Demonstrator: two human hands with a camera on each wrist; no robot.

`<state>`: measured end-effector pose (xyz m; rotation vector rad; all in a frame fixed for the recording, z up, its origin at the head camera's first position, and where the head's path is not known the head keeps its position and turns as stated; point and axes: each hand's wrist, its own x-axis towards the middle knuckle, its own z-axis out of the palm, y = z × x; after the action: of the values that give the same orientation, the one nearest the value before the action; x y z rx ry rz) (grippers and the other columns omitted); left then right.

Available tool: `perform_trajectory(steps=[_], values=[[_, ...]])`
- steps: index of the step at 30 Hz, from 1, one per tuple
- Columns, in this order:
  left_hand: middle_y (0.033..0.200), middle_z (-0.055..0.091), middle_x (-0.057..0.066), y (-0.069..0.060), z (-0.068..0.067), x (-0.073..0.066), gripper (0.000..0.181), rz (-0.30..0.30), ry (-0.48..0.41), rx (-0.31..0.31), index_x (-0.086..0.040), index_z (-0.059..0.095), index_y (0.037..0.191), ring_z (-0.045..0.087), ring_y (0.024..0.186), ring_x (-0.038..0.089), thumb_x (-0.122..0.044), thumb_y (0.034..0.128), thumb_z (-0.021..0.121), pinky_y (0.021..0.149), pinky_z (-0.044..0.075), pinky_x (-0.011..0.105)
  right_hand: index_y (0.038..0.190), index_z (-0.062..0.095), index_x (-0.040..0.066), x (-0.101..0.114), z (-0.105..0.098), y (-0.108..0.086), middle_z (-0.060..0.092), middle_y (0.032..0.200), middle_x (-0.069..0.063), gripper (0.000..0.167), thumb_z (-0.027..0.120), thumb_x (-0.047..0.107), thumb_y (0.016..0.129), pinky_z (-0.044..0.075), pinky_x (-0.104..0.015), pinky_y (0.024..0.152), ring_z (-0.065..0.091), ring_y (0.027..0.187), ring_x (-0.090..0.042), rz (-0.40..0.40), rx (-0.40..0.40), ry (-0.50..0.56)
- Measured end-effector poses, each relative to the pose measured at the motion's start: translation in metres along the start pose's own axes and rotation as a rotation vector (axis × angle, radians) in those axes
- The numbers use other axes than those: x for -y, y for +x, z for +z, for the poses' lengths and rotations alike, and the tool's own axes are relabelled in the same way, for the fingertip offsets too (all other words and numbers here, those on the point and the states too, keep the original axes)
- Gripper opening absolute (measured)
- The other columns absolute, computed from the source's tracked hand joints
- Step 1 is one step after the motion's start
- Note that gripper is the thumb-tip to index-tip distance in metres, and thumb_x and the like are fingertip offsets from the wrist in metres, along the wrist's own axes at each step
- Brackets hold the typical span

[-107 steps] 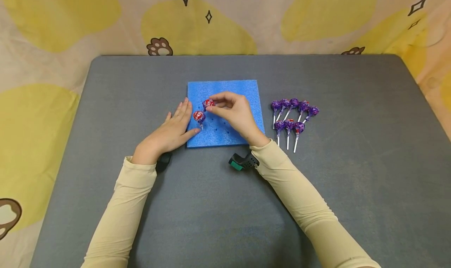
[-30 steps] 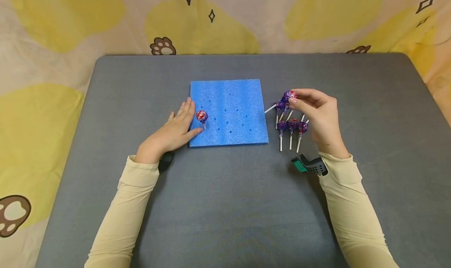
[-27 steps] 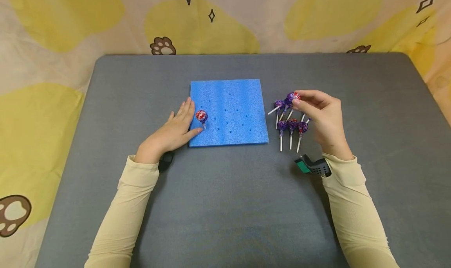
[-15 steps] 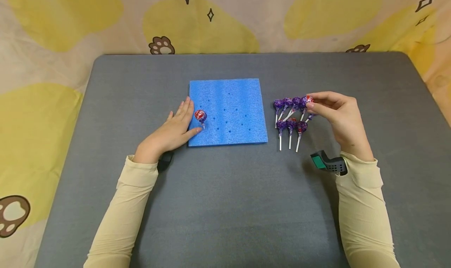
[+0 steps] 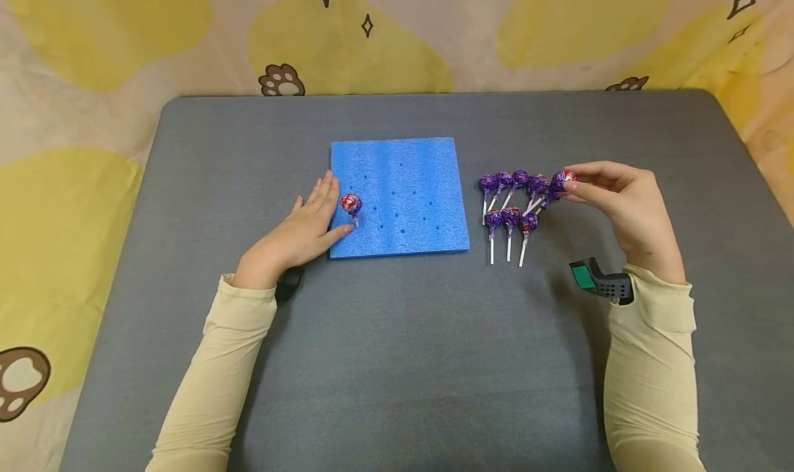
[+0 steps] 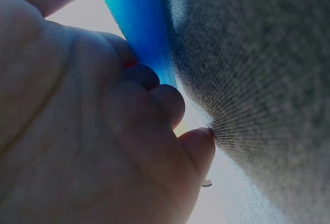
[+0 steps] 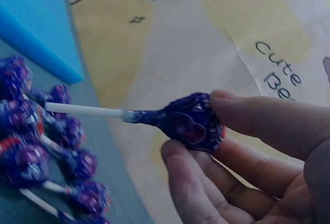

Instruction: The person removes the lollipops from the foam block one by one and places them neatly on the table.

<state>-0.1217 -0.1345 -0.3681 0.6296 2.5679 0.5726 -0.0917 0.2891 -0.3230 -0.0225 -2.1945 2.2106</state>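
Observation:
In the head view my left hand (image 5: 298,234) lies flat against the left edge of a blue foam board (image 5: 428,162) dotted with small holes, its thumb over the board's surface. One lollipop (image 5: 351,203) with a red and purple wrapper stands in the board beside that thumb. At the right, my right hand (image 5: 639,210) pinches another lollipop (image 7: 191,123) by its wrapped head between thumb and fingers; its white stick points left. This held lollipop is over the right end of a group of lollipops (image 5: 511,217) lying on the table, partly covering one of them.
The grey table (image 5: 397,362) carries the board and the lollipops, which lie in two rough rows right of the board. A patterned cloth (image 5: 397,38) hangs behind the table's far edge. A black strap device (image 5: 602,280) sits on the right wrist.
My right hand has moved from over the board to the right with a lollipop, passing along the back row of lying lollipops to its right end. The left hand has stayed on the board.

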Motion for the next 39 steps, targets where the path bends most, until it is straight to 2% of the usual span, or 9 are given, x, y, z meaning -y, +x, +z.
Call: perform_trajectory(steps=[4,6,11,16,21,30,39], values=[[0.154,-0.018,0.014,0.000,0.000,0.000,0.078,-0.001,0.002,-0.004,0.002,-0.007,0.148,-0.013,0.142,0.028,-0.039,0.1004,0.040,0.110,-0.002,0.056,0.097,0.072,-0.001,0.001,-0.010,0.000,0.072,0.087,-0.003,0.015,0.070,-0.001,0.083,0.052,-0.020,0.069,0.067,0.074,-0.014,0.064,0.026,-0.131],[0.154,-0.018,0.013,0.000,0.000,0.000,0.078,-0.004,0.003,-0.001,0.001,-0.008,0.148,-0.013,0.142,0.028,-0.039,0.1003,0.040,0.110,-0.003,0.056,0.100,0.072,0.001,0.001,-0.014,0.000,0.072,0.087,0.001,0.016,0.069,0.003,0.084,0.050,-0.019,0.072,0.066,0.076,-0.013,0.100,0.051,-0.250],[0.154,-0.020,0.012,-0.001,-0.001,0.000,0.078,-0.009,0.001,0.008,0.001,-0.009,0.148,-0.014,0.141,0.027,-0.039,0.1005,0.039,0.110,-0.004,0.055,0.108,0.070,0.005,-0.004,-0.022,0.001,0.071,0.090,0.008,0.021,0.068,0.013,0.088,0.046,-0.018,0.076,0.068,0.081,-0.013,0.198,0.148,-0.467],[0.154,-0.018,0.013,-0.001,-0.001,-0.001,0.078,-0.004,-0.001,0.000,0.001,-0.008,0.148,-0.013,0.142,0.028,-0.039,0.1005,0.040,0.110,-0.003,0.056,0.109,0.067,-0.002,-0.015,-0.028,0.004,0.071,0.089,0.004,0.026,0.067,0.015,0.089,0.050,-0.021,0.075,0.068,0.082,-0.017,0.263,0.241,-0.509],[0.154,-0.019,0.012,-0.001,-0.001,-0.001,0.078,-0.009,-0.003,0.006,0.001,-0.009,0.148,-0.014,0.141,0.028,-0.039,0.1006,0.039,0.110,-0.004,0.055,0.108,0.065,-0.007,-0.027,-0.031,0.007,0.071,0.089,0.002,0.024,0.064,0.010,0.090,0.052,-0.024,0.073,0.068,0.080,-0.016,0.262,0.294,-0.482],[0.154,-0.020,0.012,-0.001,-0.002,-0.001,0.078,-0.005,-0.003,0.009,0.001,-0.009,0.148,-0.014,0.141,0.028,-0.040,0.1008,0.038,0.110,-0.004,0.055,0.108,0.068,-0.003,-0.037,-0.033,0.009,0.071,0.089,0.006,0.029,0.070,0.016,0.086,0.049,-0.021,0.071,0.063,0.081,-0.009,0.281,0.292,-0.586],[0.154,-0.020,0.012,0.000,-0.001,-0.001,0.078,0.001,-0.001,0.009,0.001,-0.009,0.148,-0.014,0.141,0.028,-0.040,0.1009,0.038,0.110,-0.003,0.056,0.109,0.067,-0.005,-0.036,-0.033,0.008,0.071,0.088,0.007,0.031,0.072,0.015,0.085,0.048,-0.020,0.071,0.062,0.082,-0.006,0.287,0.268,-0.612]])
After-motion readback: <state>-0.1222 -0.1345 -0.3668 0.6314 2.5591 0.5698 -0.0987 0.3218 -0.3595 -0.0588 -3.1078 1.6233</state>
